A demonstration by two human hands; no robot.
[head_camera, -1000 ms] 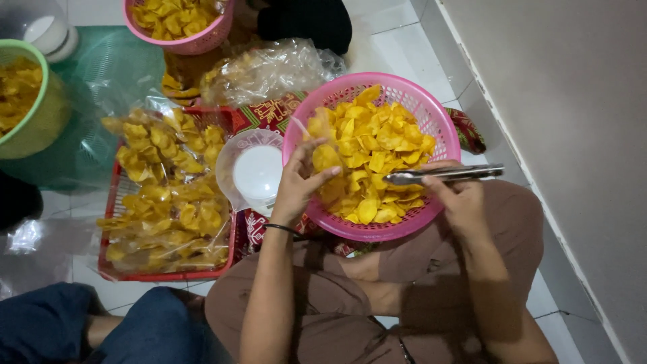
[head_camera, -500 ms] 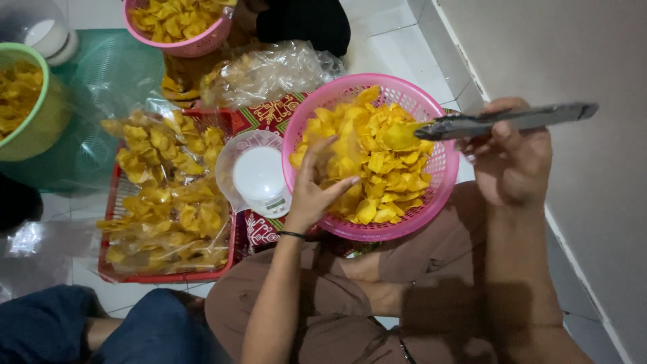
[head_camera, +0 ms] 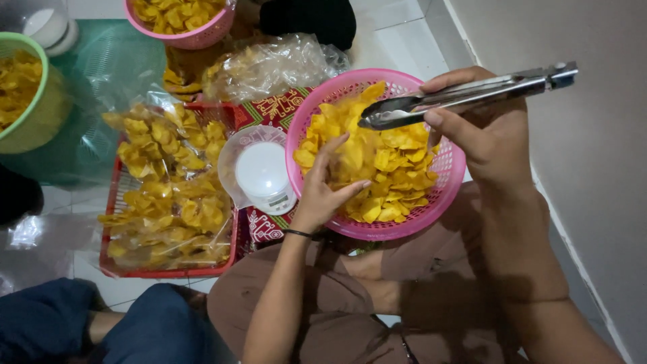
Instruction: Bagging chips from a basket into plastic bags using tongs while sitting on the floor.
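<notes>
The yellow chips (head_camera: 377, 158) are lying heaped in the pink basket (head_camera: 445, 192), which is resting on the person's lap at the near centre of the scene. The left hand (head_camera: 328, 185) is reaching into the heap, its fingers (head_camera: 350, 192) half curled and closing loosely on a few chips. The right hand (head_camera: 488, 131) is hovering above the basket's right rim, gripping the metal tongs (head_camera: 465, 94), whose tips are pressed together and holding nothing. The chips are thin, curved, bright yellow and look brittle, so a tight squeeze is likely to crack them, and a loose handful may be dropping pieces over the rim onto the floor. The basket is sitting unsupported on the lap and could tip under a downward push. Just left of it, a small white scale (head_camera: 264, 176) is standing, with a red tray (head_camera: 168, 269) of bagged chips (head_camera: 165, 195) further left.
</notes>
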